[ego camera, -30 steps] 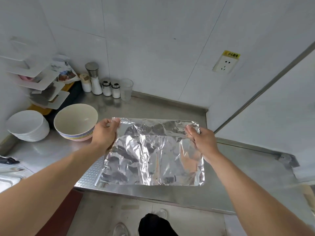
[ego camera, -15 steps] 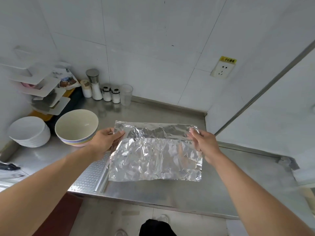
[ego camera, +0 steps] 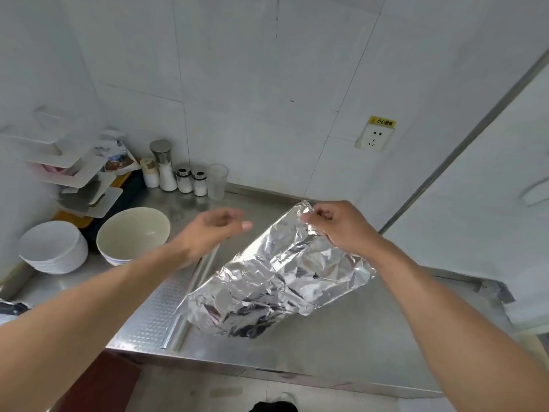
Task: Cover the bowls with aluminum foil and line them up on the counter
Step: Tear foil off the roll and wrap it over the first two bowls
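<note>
Change since earlier: one top corner of the foil sheet has been released by the left hand; where it was stretched flat between both hands, it is now held by the right alone and hangs slanted.
Right hand: closed in a pinch on the sheet's upper corner, right of frame centre, so the crumpled sheet is kept off the steel counter while it drapes toward lower centre.
Left hand: loosely curled, nothing held, blurred at frame centre; probably freed to fetch a bowl.
Bowls: a cream stack and a white stack are seen at middle left, both uncovered, well apart from the foil.
Task stage: judged early, since no bowl is wrapped or lined up yet.
Background: seasoning jars are ranged along the wall at upper left.
</note>
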Available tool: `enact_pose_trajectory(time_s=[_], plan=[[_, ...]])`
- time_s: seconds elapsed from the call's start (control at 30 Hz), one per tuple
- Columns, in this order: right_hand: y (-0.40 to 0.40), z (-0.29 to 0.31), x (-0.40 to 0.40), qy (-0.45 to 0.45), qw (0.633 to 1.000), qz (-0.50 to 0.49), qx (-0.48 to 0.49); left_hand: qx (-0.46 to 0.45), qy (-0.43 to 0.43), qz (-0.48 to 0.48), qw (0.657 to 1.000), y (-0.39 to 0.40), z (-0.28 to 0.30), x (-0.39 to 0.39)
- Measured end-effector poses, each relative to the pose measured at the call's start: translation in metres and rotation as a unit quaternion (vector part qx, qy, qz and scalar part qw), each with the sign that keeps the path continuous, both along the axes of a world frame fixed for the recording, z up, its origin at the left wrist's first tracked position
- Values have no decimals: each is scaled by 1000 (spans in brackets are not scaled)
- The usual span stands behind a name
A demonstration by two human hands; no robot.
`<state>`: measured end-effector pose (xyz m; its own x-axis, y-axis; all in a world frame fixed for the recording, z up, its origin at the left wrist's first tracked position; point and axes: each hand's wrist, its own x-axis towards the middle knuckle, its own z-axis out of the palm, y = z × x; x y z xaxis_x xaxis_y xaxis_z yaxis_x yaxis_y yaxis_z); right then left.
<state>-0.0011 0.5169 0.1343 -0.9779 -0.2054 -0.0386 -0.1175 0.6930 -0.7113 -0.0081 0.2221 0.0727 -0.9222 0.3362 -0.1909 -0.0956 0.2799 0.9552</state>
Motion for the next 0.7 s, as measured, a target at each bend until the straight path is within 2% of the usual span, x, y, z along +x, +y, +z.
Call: enact_pose_trajectory(time_s=[0.07,0.13,0.2,0.3,0.33,0.4,0.47,0.57,0.7], plan=[[-13,16,-3,-2,999,41,10,26,-2,-68,997,21,21,-2],[-20,27,-6,-16,997,70,5,-10,25,-92,995,38,31,-2],[-14,32,-10,-51,995,83,18,-33,34,-71,996,43,30,-2],[25,31,-14,-149,988,41,26,38,5,-17,999,35,21,-3],[42,25,-12,-204,978,29,-32,56,-6,9,998,30,18,-5],[73,2,-7,-289,935,0,-207,86,-32,66,994,22,14,-8],[84,-21,-1,-303,914,-17,-270,104,-55,100,988,15,9,-13],[67,-45,3,-270,928,-61,-250,94,-79,130,984,12,-3,-18],[32,-65,4,-237,917,-155,-280,92,-129,237,959,10,-37,-29]])
